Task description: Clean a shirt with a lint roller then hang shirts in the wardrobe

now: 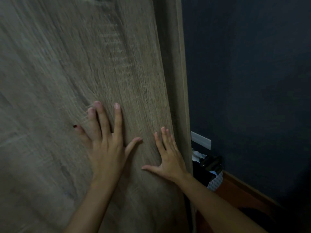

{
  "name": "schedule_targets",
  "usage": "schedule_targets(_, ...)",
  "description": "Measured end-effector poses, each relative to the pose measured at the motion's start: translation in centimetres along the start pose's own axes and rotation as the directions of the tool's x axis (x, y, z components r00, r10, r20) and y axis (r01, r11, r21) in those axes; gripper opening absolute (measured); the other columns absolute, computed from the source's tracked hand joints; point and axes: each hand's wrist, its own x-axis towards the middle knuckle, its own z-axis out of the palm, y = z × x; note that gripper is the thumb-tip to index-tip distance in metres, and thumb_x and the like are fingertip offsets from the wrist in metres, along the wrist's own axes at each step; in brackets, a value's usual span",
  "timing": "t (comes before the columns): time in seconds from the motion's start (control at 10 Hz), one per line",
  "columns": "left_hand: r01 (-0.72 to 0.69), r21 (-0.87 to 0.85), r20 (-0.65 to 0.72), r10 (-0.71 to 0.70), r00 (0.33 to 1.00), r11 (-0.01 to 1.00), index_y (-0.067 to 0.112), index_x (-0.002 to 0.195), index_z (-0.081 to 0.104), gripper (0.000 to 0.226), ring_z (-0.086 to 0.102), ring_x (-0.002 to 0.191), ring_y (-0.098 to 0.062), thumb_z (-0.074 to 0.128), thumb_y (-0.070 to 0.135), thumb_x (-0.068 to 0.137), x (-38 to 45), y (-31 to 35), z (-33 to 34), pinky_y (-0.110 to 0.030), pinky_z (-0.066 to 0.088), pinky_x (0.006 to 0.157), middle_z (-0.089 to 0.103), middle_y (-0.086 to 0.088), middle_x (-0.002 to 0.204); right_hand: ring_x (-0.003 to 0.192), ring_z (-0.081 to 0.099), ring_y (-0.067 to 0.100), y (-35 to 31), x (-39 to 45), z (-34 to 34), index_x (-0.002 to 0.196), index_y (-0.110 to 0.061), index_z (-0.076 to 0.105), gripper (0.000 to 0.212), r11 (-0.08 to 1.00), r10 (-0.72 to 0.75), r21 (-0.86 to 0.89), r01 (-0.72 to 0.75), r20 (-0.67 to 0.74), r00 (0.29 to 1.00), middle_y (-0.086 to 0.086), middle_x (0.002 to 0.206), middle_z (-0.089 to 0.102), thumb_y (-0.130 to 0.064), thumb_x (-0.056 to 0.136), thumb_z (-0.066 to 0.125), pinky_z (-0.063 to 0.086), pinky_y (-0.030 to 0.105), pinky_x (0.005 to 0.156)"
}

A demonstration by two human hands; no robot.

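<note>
A grey-brown wood-grain wardrobe door [84,64] fills the left and middle of the head view. My left hand [107,145] lies flat on it with fingers spread and straight. My right hand [168,157] presses flat on the same door close to its right edge, fingers straight, thumb out to the left. Neither hand holds anything. No shirt, hanger or lint roller shows.
The wardrobe's side frame [176,64] runs along the door's right edge. A dark blue wall [249,73] stands to the right, with a white socket plate [201,140] low on it. A basket of dark clothes [210,172] sits on the reddish wood floor [235,192] beside the wardrobe.
</note>
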Motion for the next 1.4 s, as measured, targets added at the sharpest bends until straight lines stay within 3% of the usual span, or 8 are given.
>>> schedule_targets(0.2,0.013,-0.015,0.052,-0.013,0.999,1.000,0.020,0.153,0.001,0.115,-0.015,0.145,-0.032,0.059,0.073,0.069,1.3,2.5,0.3,-0.064,-0.005,0.109,-0.005,-0.021,0.157,0.147,-0.020,0.020,2.3,0.6,-1.4,0.147,-0.026,-0.028,0.128,0.997,0.005,-0.080,0.000,0.062,0.998,0.002,0.156,-0.032,-0.085,0.067,0.053,-0.014,0.037,0.119)
schedule_targets(0.3,0.014,-0.016,0.058,-0.013,0.998,1.000,0.019,0.153,0.002,0.115,-0.007,0.145,-0.035,0.059,0.073,0.069,1.8,3.6,0.5,-0.066,-0.002,0.108,-0.001,-0.024,0.157,0.147,-0.021,0.020,3.3,0.8,-2.0,0.146,-0.025,-0.029,0.127,0.996,0.008,-0.092,-0.001,0.074,0.997,0.001,0.155,-0.034,-0.085,0.068,0.051,-0.007,0.041,0.119)
schedule_targets(0.6,0.037,-0.021,0.061,-0.036,0.998,0.999,0.021,0.153,0.001,0.111,-0.007,0.145,-0.034,0.052,0.075,0.070,1.9,4.2,0.8,-0.064,-0.005,0.108,-0.001,-0.024,0.157,0.147,-0.019,0.020,4.2,0.9,-1.7,0.146,-0.026,-0.029,0.126,0.997,-0.019,-0.070,0.023,0.059,0.998,0.000,0.155,-0.035,-0.085,0.068,0.051,-0.004,0.044,0.119)
schedule_targets(0.8,0.031,0.002,0.058,-0.032,0.998,1.000,0.020,0.153,0.001,0.110,-0.005,0.145,-0.035,0.049,0.078,0.073,1.9,4.2,0.9,-0.062,-0.006,0.109,0.000,-0.025,0.157,0.146,-0.022,0.020,4.5,1.0,-1.4,0.146,-0.026,-0.029,0.126,0.997,-0.012,-0.077,0.017,0.063,0.998,0.001,0.154,-0.036,-0.086,0.067,0.049,-0.013,0.038,0.119)
schedule_targets(1.0,0.042,-0.006,0.064,-0.041,0.997,0.999,0.020,0.153,0.002,0.112,-0.005,0.145,-0.034,0.053,0.078,0.071,1.8,4.4,0.5,-0.059,-0.010,0.110,0.001,-0.024,0.157,0.146,-0.023,0.021,3.9,0.6,-2.2,0.147,-0.025,-0.028,0.123,0.998,0.005,-0.066,0.001,0.085,0.996,0.002,0.155,-0.035,-0.085,0.070,0.047,-0.007,0.041,0.119)
schedule_targets(1.2,0.044,0.045,0.134,-0.050,0.990,0.998,0.017,0.153,0.004,0.110,-0.003,0.146,-0.038,0.057,0.071,0.073,1.5,5.1,-1.0,-0.063,-0.002,0.111,-0.001,-0.025,0.157,0.146,-0.024,0.020,2.9,-0.3,-4.3,0.150,-0.024,-0.022,0.111,0.996,0.042,-0.080,-0.030,0.149,0.988,0.003,0.157,-0.030,-0.075,0.079,0.047,-0.007,0.040,0.119)
schedule_targets(1.4,0.031,0.033,0.288,-0.039,0.957,0.999,0.010,0.151,0.020,0.092,0.014,0.146,-0.034,0.061,0.054,0.081,-4.8,5.5,-3.8,-0.061,0.012,0.113,0.013,-0.018,0.158,0.147,-0.017,0.019,1.7,-2.2,-8.6,0.150,-0.017,-0.015,0.088,0.993,-0.051,-0.091,0.069,0.190,0.980,0.000,0.159,-0.017,-0.067,0.092,0.027,-0.003,0.043,0.121)
